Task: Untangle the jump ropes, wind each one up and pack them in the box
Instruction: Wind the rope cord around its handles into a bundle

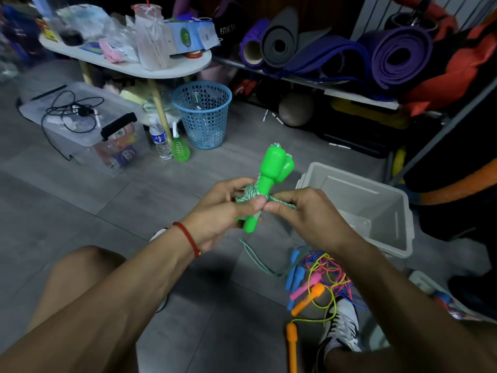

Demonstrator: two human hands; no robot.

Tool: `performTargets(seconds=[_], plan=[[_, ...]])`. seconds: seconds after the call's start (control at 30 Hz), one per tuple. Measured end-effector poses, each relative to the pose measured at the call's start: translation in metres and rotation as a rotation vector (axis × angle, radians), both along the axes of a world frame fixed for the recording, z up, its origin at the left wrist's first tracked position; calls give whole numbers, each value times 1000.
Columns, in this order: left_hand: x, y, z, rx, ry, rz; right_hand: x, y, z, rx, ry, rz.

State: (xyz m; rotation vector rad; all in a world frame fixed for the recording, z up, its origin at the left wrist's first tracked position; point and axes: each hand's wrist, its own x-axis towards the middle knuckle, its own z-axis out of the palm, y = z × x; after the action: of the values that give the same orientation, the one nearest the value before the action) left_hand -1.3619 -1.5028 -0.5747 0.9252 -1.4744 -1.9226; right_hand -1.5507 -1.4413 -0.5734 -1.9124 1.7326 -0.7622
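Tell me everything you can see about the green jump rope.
The green jump rope has two glossy green plastic handles held together, tilted, thick ends up. Its green-and-white braided cord is wound around their middle. The left hand grips the bundle; the right hand pinches the cord. A loose tail hangs toward the floor.

The room around me is dim, with soft light from above and ahead. My forearms throw broad blurred shadows on the grey floor [188, 184] toward six o'clock. Corners darken, worst at one to three o'clock. Straight lines bow near the edges. Far clutter at eleven o'clock looks smeared and soft.
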Motion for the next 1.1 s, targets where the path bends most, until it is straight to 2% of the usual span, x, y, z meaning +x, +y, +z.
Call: performTargets(seconds=[0.1,0.17,0.3,0.47,0.57,0.7,0.77,0.87,1.0,1.1], plan=[[-6,-1,-9,-132,-115,168,10,0,-1,39,146,-121],[-8,-4,-18,-258,-216,196,13,1,-1,116,199,-126],[-9,-8,-30,-365,-401,280,11,5,6,268,209,-102],[-14,-5,-24,-597,-658,310,17,9,12,287,250,-99],[-12,-8,-25,-670,-755,286,20,15,20,254,296,-90],[-10,-6,-25,-751,-827,146,16,25,34,20,598,-6],[-12,-3,-24,-753,-836,25,12,25,38,-71,688,46],[-15,1,-22,-786,-811,-112,5,21,42,-99,638,78],[-12,7,-19,-805,-662,-198,-2,15,38,-59,573,36],[-9,11,-19,-748,-528,-212,-4,15,30,-43,535,22]])
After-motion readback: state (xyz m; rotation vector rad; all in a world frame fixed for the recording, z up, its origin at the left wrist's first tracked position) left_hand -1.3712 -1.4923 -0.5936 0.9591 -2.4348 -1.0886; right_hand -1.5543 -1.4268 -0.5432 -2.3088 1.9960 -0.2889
